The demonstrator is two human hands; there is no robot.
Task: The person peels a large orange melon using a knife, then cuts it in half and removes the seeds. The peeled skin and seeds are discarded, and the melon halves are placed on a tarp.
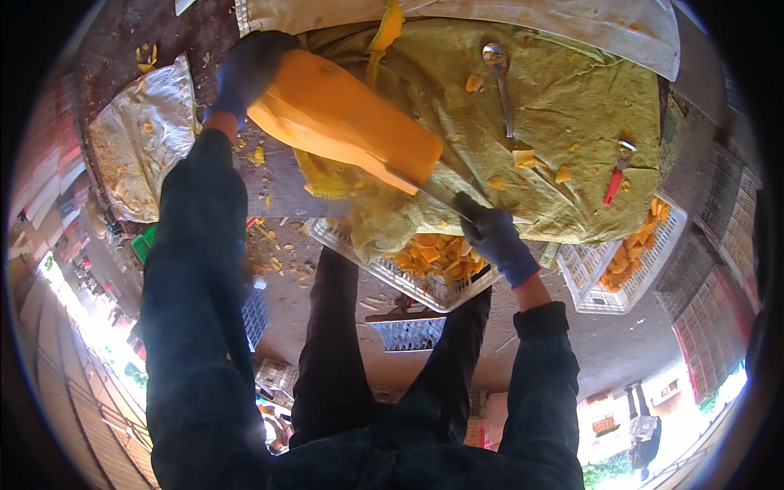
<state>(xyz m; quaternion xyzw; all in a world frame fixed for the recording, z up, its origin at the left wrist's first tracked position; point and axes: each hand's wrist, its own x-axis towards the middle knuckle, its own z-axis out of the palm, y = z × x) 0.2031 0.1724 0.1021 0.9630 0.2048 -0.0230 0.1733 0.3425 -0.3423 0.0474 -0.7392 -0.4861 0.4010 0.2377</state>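
Note:
A long peeled pumpkin or squash [349, 116], bright orange, lies slantwise above the cloth-covered table. My left hand [254, 70], in a dark blue glove, holds its far left end. My right hand [493, 236], gloved too, grips a knife [444, 199]; the blade meets the lower edge of the pumpkin's right end. A metal spoon [503, 86] and a red-handled peeler [614, 177] rest on the olive cloth [588, 104]. Small orange scraps lie around them. The knife's handle is mostly hidden by my fingers.
A white plastic basket [450, 303] of orange pieces stands below the table edge, partly under a translucent bag [383, 220]. Another white basket [612, 303] with pieces is at the right. A silvery sheet [144, 141] lies at the left. A distant person [644, 438] is at the lower right.

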